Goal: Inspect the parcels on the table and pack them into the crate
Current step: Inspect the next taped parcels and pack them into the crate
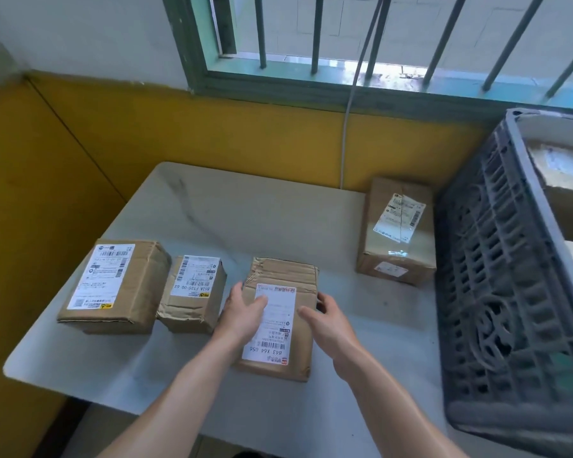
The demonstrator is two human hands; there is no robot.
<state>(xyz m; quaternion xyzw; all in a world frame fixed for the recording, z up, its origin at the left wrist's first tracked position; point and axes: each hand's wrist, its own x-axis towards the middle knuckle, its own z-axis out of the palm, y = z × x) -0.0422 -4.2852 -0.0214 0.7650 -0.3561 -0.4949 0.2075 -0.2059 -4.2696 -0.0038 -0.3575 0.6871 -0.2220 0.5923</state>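
A pale table [245, 213] with rounded corners stands against a yellow wall [212, 133], under a green-framed barred window [344, 44]. Four brown cardboard parcels lie on it. The middle parcel [298, 276] is near the front edge, flat on the tabletop, its far end creased and crumpled. It has a long white label [273, 332] running down its top, with the barcode end towards the person. The left hand [245, 314] grasps this parcel at its left edge: the thumb lies across the upper part of the label and the fingers go down the left side. The right hand [326, 320] grasps the right edge, thumb on top and fingers curled round the side. Both bare forearms reach in from the near edge. Just left of the middle parcel sits a small parcel [192, 292] with a dented near corner and a white label on top. A large parcel [113, 285] lies just beside that, furthest left, and also carries a big white label. A fourth, the far parcel [397, 233], lies well apart to the right near the wall, taped over its label, close to the crate [497, 292]. The crate is dark grey plastic with slotted walls. It stands on the right end of the table and rises well above the parcels. More cardboard boxes [563, 180] show inside it, but how many cannot be made out. A thin grey cable [348, 127] hangs from the window down behind the table.
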